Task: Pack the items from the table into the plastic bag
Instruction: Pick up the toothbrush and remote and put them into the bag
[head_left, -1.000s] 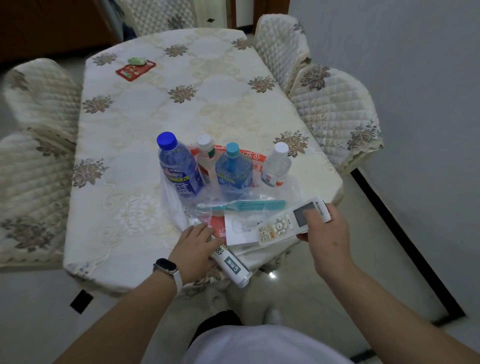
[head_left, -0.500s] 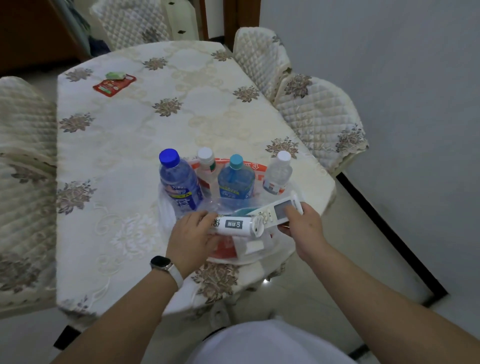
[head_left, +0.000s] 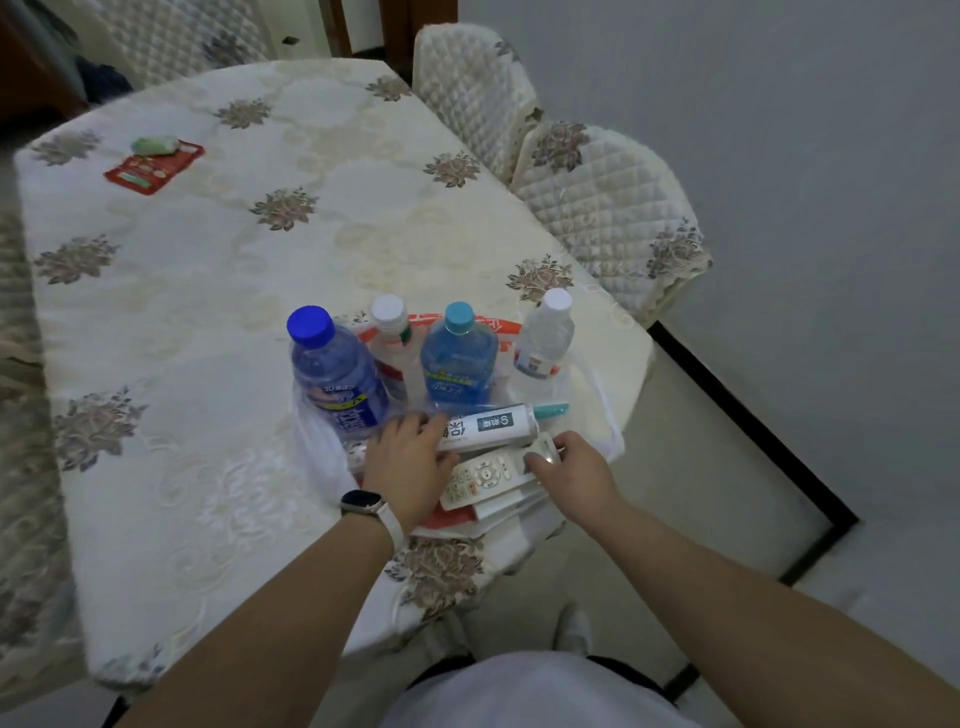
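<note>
Toothpaste tube (head_left: 485, 427), probably light and squashy, is best held mid-body; fingers of the left hand (head_left: 408, 467) grip its end, right hand (head_left: 579, 475) fingers pinch the stiff remote (head_left: 485, 475).

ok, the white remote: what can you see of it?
The remote is a slim white plastic bar, face up, with a round pad and rows of small buttons. It lies flat, diagonal, on a white card at the near side of the plastic bag, close beside the white tube. The right hand grips its right end, partly covering it.
</note>
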